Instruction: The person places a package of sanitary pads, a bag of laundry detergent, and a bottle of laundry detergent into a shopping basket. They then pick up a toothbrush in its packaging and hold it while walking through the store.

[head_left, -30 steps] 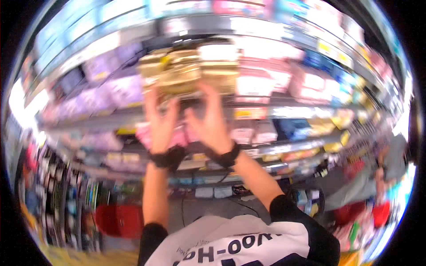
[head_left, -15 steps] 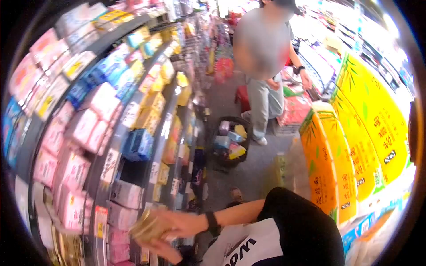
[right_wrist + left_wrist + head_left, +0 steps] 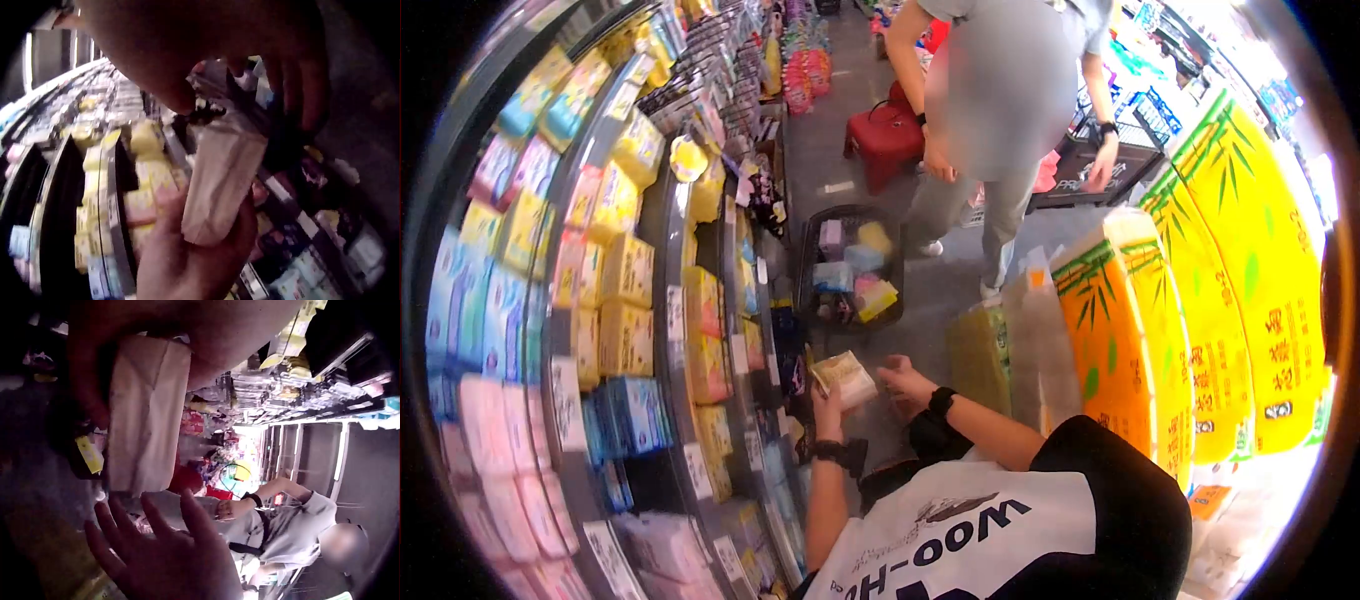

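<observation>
My left hand grips a small gold-and-white wrapped pack by its side, in front of my body. The folded, sealed end of the pack faces the camera in the left wrist view. Beside it, my right hand has its fingers spread loosely, holding nothing. In the left wrist view the right hand's fingertips are right by the pack's lower edge. From the right wrist, the left hand shows curled round the lower part of the pack.
A dark basket with several packs stands on the floor ahead, close to a red stool. Shelves of packs line the left. A person in grey stands ahead. Large yellow and orange packages rise at the right.
Both hands were at the shelf, then brought the gold pack away from it. The view has turned along the aisle. The pack is now in the left hand, the right hand apart.
</observation>
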The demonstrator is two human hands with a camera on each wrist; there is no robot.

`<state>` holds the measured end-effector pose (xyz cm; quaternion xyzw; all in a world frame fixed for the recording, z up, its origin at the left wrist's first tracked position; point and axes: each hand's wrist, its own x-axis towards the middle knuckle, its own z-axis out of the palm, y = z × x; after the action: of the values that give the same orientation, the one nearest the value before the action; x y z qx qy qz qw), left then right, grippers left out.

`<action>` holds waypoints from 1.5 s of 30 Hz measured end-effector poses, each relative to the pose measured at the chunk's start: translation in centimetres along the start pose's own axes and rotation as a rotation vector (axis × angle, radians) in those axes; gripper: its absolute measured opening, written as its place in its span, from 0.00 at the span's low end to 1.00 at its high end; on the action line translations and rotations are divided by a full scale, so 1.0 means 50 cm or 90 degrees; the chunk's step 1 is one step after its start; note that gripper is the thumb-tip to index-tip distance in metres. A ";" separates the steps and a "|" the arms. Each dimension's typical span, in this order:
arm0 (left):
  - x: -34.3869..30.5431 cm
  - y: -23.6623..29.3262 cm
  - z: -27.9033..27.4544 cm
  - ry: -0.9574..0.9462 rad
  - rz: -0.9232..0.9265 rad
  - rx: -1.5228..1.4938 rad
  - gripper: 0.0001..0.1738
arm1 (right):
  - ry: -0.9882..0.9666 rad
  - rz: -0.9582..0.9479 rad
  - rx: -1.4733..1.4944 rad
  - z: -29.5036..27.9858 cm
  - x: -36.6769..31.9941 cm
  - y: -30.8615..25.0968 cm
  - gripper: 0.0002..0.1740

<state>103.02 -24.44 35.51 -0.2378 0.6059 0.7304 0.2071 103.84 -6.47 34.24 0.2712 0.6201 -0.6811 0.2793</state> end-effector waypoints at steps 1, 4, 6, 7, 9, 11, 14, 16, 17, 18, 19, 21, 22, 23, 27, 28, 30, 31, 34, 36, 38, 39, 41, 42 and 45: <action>0.080 -0.014 -0.001 -0.036 0.008 -0.024 0.39 | 0.016 0.000 0.011 -0.039 0.029 -0.006 0.39; 0.197 0.034 0.049 -0.019 -0.024 -0.059 0.43 | 0.068 0.039 -0.001 -0.129 0.069 -0.045 0.32; 0.296 0.043 0.065 -0.002 -0.066 -0.081 0.42 | 0.097 -0.012 -0.003 -0.183 0.089 -0.058 0.30; 0.344 0.034 0.068 0.007 -0.071 -0.074 0.42 | 0.103 -0.032 0.008 -0.204 0.097 -0.058 0.29; 0.437 0.004 0.064 0.008 -0.084 -0.064 0.41 | 0.136 -0.025 0.012 -0.237 0.122 -0.040 0.27; 0.491 0.011 0.073 0.027 -0.104 0.001 0.40 | 0.162 -0.023 0.013 -0.259 0.129 -0.079 0.25; 0.524 0.024 0.081 0.053 -0.204 0.093 0.38 | 0.131 0.068 0.022 -0.280 0.135 -0.124 0.27; 0.544 0.026 0.091 0.083 -0.235 0.056 0.36 | 0.165 0.008 0.096 -0.300 0.165 -0.157 0.27; 0.541 0.028 0.093 0.083 -0.216 0.070 0.31 | 0.166 0.005 0.100 -0.310 0.185 -0.171 0.27; 0.536 0.033 0.083 0.084 -0.199 0.088 0.26 | 0.177 -0.005 0.161 -0.317 0.206 -0.183 0.22; 0.535 0.037 0.073 0.087 -0.200 0.095 0.26 | 0.187 -0.013 0.221 -0.322 0.223 -0.197 0.17; 0.546 0.040 0.064 0.120 -0.228 0.006 0.26 | 0.196 -0.005 0.203 -0.346 0.258 -0.244 0.16; 0.549 0.049 0.068 0.124 -0.229 0.006 0.26 | 0.205 0.000 0.178 -0.364 0.278 -0.267 0.16; 0.549 0.063 0.072 0.130 -0.207 0.020 0.24 | 0.199 0.003 0.176 -0.380 0.302 -0.290 0.16; 0.603 0.113 0.127 0.137 -0.111 0.021 0.19 | 0.204 0.050 0.043 -0.459 0.454 -0.374 0.15; 0.626 0.130 0.154 0.115 -0.062 0.008 0.17 | 0.196 0.064 0.011 -0.486 0.506 -0.392 0.15; 0.665 0.166 0.231 0.135 0.028 0.097 0.14 | 0.153 0.090 0.012 -0.538 0.606 -0.425 0.15; 0.693 0.167 0.263 0.200 0.124 0.270 0.12 | 0.124 0.123 0.052 -0.572 0.659 -0.436 0.15; 0.683 0.281 0.428 0.206 0.207 0.416 0.12 | 0.076 0.066 0.119 -0.610 0.685 -0.515 0.15; 0.703 0.312 0.488 0.133 0.216 0.447 0.12 | 0.086 0.100 0.138 -0.653 0.723 -0.511 0.16; 0.715 0.357 0.521 0.141 0.219 0.501 0.12 | 0.102 0.136 0.173 -0.665 0.752 -0.535 0.17; 0.724 0.378 0.527 0.146 0.218 0.501 0.12 | 0.121 0.149 0.197 -0.674 0.761 -0.542 0.16; 0.735 0.400 0.536 0.155 0.134 0.438 0.13 | 0.121 0.161 0.180 -0.702 0.771 -0.564 0.16; 0.743 0.399 0.540 0.152 0.128 0.439 0.13 | 0.124 0.166 0.181 -0.710 0.781 -0.574 0.16; 0.777 0.427 0.566 0.160 0.247 0.475 0.11 | 0.152 0.023 0.291 -0.705 0.773 -0.681 0.16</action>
<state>56.54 0.10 33.36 -0.1154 0.8823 0.4520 0.0628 53.29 29.48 27.25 0.4169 0.4736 -0.7617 0.1472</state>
